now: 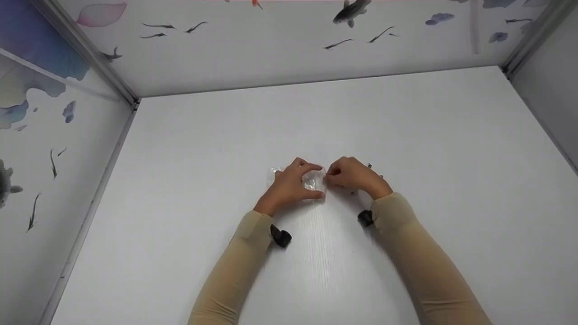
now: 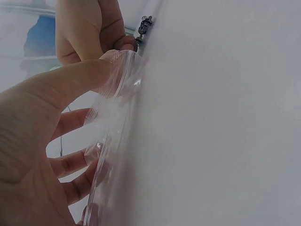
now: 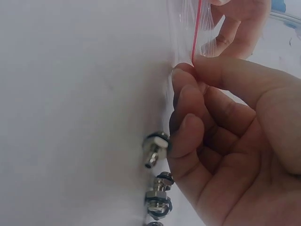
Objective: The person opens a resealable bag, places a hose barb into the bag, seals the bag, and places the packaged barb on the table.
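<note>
A clear zip-lock plastic bag (image 1: 310, 183) lies between both hands near the middle of the table. My left hand (image 1: 289, 184) holds it, thumb along the near side and fingers spread on the far side, as the left wrist view also shows. At the bag's right edge, the thumb and forefinger of my right hand (image 1: 353, 175) pinch the plastic beside a red seal line (image 3: 197, 28). Beside the right hand several small metal fittings (image 3: 159, 202) with hex nuts and dark rings lie on the table.
The white table (image 1: 180, 180) is bounded by a back panel (image 1: 253, 58) and side panels with printed fish and leaves. A dark wrist camera (image 1: 282, 238) sits at the left cuff, another camera (image 1: 365, 218) at the right cuff.
</note>
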